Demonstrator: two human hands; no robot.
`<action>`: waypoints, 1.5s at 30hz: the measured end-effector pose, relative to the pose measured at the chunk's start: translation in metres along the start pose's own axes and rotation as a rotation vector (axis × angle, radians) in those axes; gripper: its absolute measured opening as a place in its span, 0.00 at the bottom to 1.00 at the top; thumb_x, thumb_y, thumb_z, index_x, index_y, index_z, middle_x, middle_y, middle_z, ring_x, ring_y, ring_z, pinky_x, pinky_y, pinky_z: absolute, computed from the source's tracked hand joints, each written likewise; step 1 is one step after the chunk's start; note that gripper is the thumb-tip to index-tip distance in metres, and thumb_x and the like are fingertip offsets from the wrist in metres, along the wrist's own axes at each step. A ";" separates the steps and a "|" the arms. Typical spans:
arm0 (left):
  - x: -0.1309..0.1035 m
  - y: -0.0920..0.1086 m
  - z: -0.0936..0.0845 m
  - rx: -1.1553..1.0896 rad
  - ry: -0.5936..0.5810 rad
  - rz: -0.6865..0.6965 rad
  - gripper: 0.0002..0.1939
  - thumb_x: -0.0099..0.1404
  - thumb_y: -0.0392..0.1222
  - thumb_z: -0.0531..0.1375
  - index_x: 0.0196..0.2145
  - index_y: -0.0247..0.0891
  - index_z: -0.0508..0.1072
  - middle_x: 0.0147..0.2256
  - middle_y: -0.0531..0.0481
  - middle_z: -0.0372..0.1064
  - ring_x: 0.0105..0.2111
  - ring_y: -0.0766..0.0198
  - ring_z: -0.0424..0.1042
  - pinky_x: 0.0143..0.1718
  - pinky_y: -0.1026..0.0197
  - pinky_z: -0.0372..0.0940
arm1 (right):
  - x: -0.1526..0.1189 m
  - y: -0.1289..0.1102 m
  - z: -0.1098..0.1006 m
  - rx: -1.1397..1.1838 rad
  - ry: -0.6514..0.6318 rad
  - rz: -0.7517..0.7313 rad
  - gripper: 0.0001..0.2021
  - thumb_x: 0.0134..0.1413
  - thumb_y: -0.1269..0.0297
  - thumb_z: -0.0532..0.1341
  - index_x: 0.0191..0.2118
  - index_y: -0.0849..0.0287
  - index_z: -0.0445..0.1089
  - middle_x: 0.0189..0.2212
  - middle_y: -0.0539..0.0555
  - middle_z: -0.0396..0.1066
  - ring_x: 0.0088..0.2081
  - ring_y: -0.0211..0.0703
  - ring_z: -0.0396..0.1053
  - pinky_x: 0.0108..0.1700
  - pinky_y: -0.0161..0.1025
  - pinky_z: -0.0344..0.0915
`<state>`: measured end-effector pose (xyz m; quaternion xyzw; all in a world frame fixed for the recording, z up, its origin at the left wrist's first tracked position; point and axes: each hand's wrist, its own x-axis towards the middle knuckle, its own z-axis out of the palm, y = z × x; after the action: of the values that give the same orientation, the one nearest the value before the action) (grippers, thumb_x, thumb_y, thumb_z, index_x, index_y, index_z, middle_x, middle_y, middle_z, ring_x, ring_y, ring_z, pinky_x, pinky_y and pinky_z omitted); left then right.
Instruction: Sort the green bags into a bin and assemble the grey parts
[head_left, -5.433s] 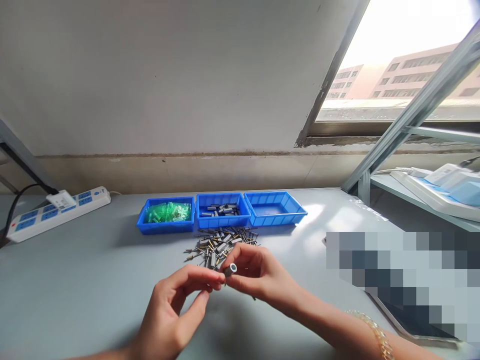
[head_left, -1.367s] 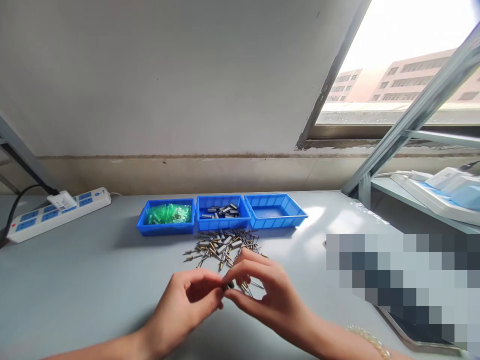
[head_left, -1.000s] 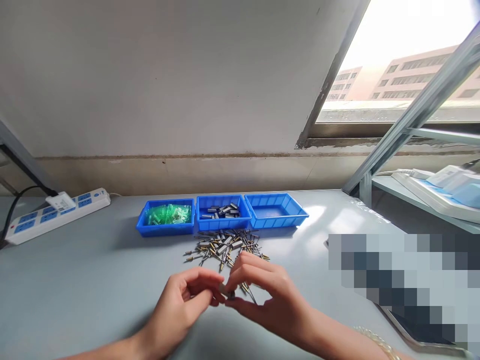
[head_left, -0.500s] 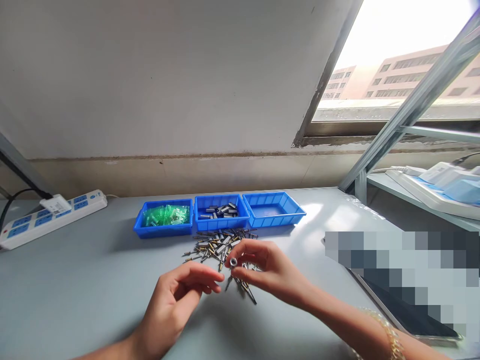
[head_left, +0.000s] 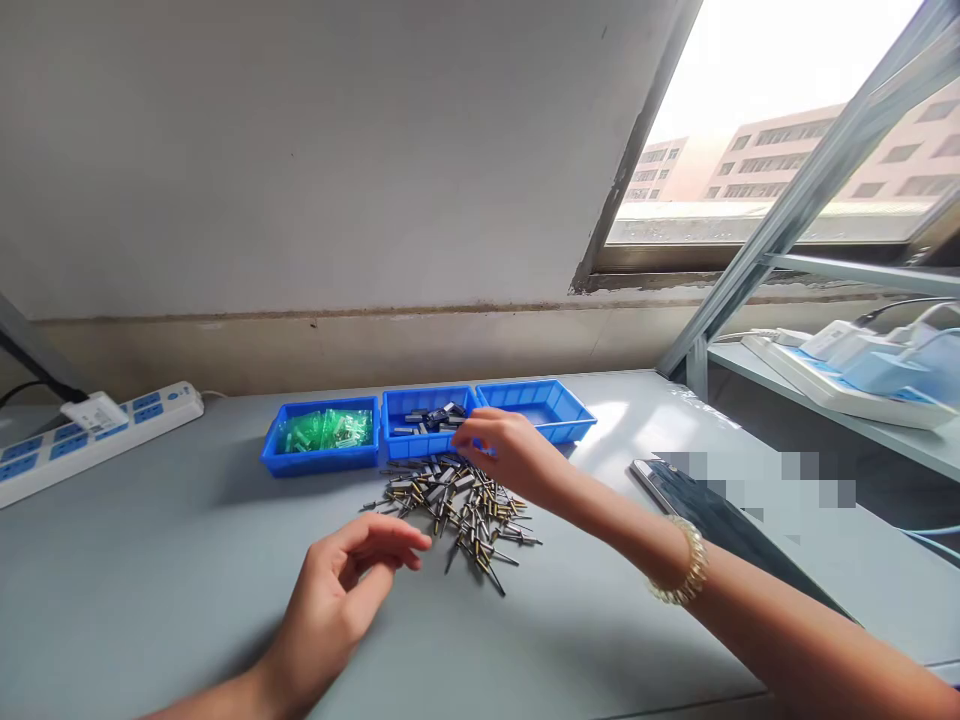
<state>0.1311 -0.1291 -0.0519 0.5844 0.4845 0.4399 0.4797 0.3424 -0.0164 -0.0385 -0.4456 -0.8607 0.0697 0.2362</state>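
Observation:
My right hand (head_left: 506, 447) reaches over the front right corner of the middle blue bin (head_left: 431, 448). Its fingers are drawn together, and whatever lies between them is hidden. Short grey metal pieces (head_left: 435, 418) lie inside that bin. Below the hand spreads a pile of blind rivets (head_left: 480, 520), silver and brass-coloured with thin pins, mixed with several hexagonal metal pieces (head_left: 436, 492). To the left of the pile, my left hand (head_left: 352, 575) hovers with loosely curved fingers, thumb apart, holding nothing.
The left blue bin (head_left: 322, 461) holds green plastic bags (head_left: 330, 430). A third blue bin (head_left: 570, 432) adjoins on the right. A white power strip (head_left: 169, 402) lies far left. A dark flat device (head_left: 720, 520) lies beneath my right forearm. A metal shelf frame (head_left: 750, 270) rises at right.
My right hand has moved up and away from me, from the near side of the pile to the middle bin. The hollow metal piece it held is out of sight. The view shifted slightly right.

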 end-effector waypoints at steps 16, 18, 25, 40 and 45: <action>0.000 0.005 0.004 0.048 -0.008 -0.008 0.11 0.54 0.33 0.56 0.30 0.39 0.78 0.29 0.50 0.77 0.31 0.59 0.75 0.36 0.61 0.70 | -0.024 0.001 0.022 -0.113 -0.158 0.009 0.05 0.53 0.74 0.63 0.29 0.60 0.75 0.36 0.57 0.70 0.38 0.47 0.70 0.37 0.39 0.68; 0.000 0.004 0.004 0.049 -0.007 -0.008 0.10 0.54 0.33 0.56 0.29 0.39 0.78 0.28 0.50 0.77 0.31 0.60 0.75 0.36 0.61 0.70 | -0.025 0.003 0.024 -0.092 -0.138 -0.001 0.06 0.53 0.75 0.63 0.29 0.60 0.75 0.36 0.57 0.70 0.39 0.48 0.70 0.39 0.41 0.69; -0.001 -0.009 0.003 0.019 0.011 0.008 0.10 0.60 0.34 0.56 0.33 0.42 0.77 0.32 0.51 0.76 0.32 0.61 0.74 0.38 0.62 0.68 | -0.033 -0.004 0.008 0.109 -0.034 -0.020 0.03 0.53 0.75 0.62 0.32 0.60 0.71 0.38 0.56 0.72 0.38 0.42 0.71 0.40 0.39 0.70; -0.012 -0.001 0.013 -0.178 -0.409 -0.315 0.27 0.50 0.27 0.58 0.48 0.40 0.73 0.38 0.48 0.75 0.39 0.57 0.72 0.44 0.56 0.65 | -0.075 -0.054 0.020 0.640 0.038 -0.105 0.08 0.45 0.76 0.68 0.31 0.58 0.72 0.27 0.48 0.66 0.28 0.33 0.66 0.29 0.28 0.64; -0.005 -0.001 0.015 -0.220 -0.449 -0.286 0.19 0.50 0.28 0.58 0.40 0.39 0.76 0.37 0.49 0.75 0.40 0.57 0.71 0.40 0.59 0.65 | -0.077 -0.057 0.020 0.606 0.070 -0.200 0.06 0.48 0.74 0.68 0.30 0.58 0.72 0.27 0.49 0.66 0.28 0.35 0.65 0.29 0.30 0.64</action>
<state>0.1446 -0.1355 -0.0557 0.5373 0.3929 0.2772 0.6929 0.3295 -0.1101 -0.0636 -0.2703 -0.8317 0.2841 0.3931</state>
